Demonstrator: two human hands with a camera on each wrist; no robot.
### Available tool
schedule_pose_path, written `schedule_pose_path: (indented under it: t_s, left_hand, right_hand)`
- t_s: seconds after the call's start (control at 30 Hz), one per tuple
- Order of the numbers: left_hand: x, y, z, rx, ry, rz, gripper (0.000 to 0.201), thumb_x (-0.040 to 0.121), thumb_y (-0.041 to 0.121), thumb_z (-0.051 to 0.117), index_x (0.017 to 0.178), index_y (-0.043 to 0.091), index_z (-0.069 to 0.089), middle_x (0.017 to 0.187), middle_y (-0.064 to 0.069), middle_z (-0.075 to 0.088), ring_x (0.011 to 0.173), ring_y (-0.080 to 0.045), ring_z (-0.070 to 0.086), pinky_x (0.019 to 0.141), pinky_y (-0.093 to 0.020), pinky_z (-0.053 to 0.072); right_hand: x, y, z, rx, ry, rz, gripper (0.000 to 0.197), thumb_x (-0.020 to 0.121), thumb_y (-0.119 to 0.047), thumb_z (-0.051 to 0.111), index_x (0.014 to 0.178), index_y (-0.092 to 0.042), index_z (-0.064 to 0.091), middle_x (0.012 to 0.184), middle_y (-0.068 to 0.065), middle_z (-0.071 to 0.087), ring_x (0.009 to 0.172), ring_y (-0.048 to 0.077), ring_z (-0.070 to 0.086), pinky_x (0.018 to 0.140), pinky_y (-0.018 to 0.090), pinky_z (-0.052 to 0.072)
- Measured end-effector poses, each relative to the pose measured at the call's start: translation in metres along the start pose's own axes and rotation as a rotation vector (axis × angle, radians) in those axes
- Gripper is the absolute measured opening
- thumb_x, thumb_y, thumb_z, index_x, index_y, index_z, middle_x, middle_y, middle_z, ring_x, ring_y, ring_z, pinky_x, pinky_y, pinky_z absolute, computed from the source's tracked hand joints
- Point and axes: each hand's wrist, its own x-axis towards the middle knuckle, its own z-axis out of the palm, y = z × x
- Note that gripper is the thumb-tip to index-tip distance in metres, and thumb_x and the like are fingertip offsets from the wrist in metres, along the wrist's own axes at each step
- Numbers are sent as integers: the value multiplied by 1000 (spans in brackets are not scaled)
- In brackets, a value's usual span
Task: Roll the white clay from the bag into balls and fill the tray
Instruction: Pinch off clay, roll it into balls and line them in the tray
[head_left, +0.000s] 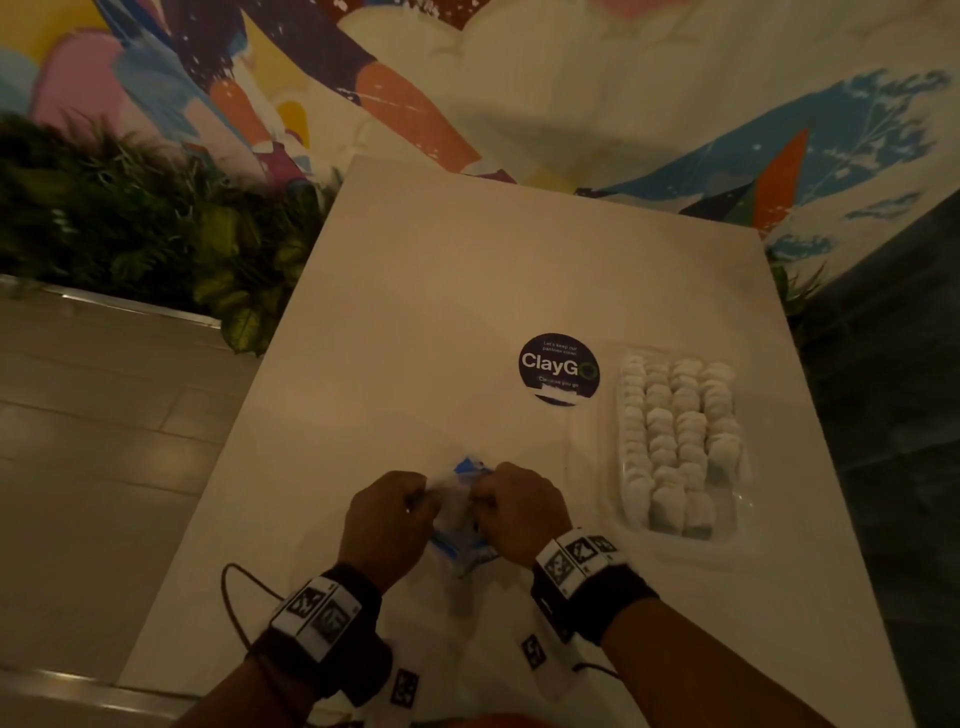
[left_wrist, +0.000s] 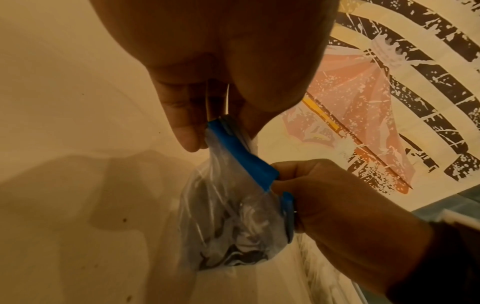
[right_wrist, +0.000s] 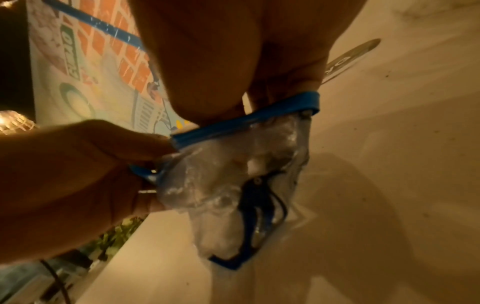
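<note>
A clear plastic zip bag (head_left: 458, 519) with a blue seal strip (left_wrist: 241, 156) hangs just above the white table near its front edge. White clay smears show inside the bag (right_wrist: 233, 179). My left hand (head_left: 387, 519) pinches the left end of the blue strip, and my right hand (head_left: 522, 512) pinches the right end. Both sets of fingers curl round the bag's top (right_wrist: 246, 121). The clear tray (head_left: 748, 499) lies to the right of my hands, packed with several rows of white clay balls (head_left: 675, 447).
A round dark ClayGo sticker (head_left: 559, 368) sits on the table (head_left: 415, 291) left of the tray. Green plants (head_left: 156, 228) stand off the table's left edge, a painted wall beyond. A thin cable (head_left: 231, 597) loops by my left wrist.
</note>
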Motion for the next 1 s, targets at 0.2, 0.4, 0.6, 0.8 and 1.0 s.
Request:
schedule_pose_path:
  t_s: [0.2, 0.4, 0.6, 0.8, 1.0]
  left_hand:
    - [2, -3, 2, -74, 20, -4, 26, 91, 30, 58, 90, 6, 68, 96, -8, 65, 83, -24, 59, 71, -30, 43]
    - [0, 0, 3, -240, 92, 3, 14, 89, 22, 62, 95, 12, 68, 103, 1, 62, 92, -17, 58, 82, -34, 50]
    - [-2, 9, -1, -341, 150, -8, 18, 89, 21, 61, 106, 15, 66, 104, 5, 62, 90, -11, 60, 74, -19, 52]
    - [-1, 11, -6, -437, 209, 39, 18, 89, 34, 54, 95, 22, 67, 91, 7, 70, 84, 0, 64, 75, -20, 54]
    - [-1, 16, -10, -470, 258, 24, 25, 84, 37, 50, 94, 22, 67, 89, 7, 69, 85, -15, 65, 79, -36, 54]
  right_hand:
    - [-2, 4, -9, 254, 124, 61, 6, 77, -27, 66, 80, -22, 64, 84, -4, 65, 76, 16, 61, 71, 32, 52]
    - [-3, 9, -20, 392, 235, 66, 3, 81, -32, 65, 79, -31, 63, 73, -12, 66, 69, 7, 62, 65, 25, 52]
    - [-8, 14, -27, 591, 231, 116, 26, 92, -14, 53, 111, -24, 68, 87, -10, 65, 74, 6, 62, 70, 19, 52]
    - [-14, 14, -30, 847, 187, 206, 26, 92, -5, 51, 87, -23, 70, 82, 3, 70, 56, 12, 66, 54, 22, 52]
    - [-18, 10, -40, 994, 183, 277, 9, 90, -10, 60, 91, -10, 69, 75, 7, 68, 47, 11, 58, 45, 19, 46]
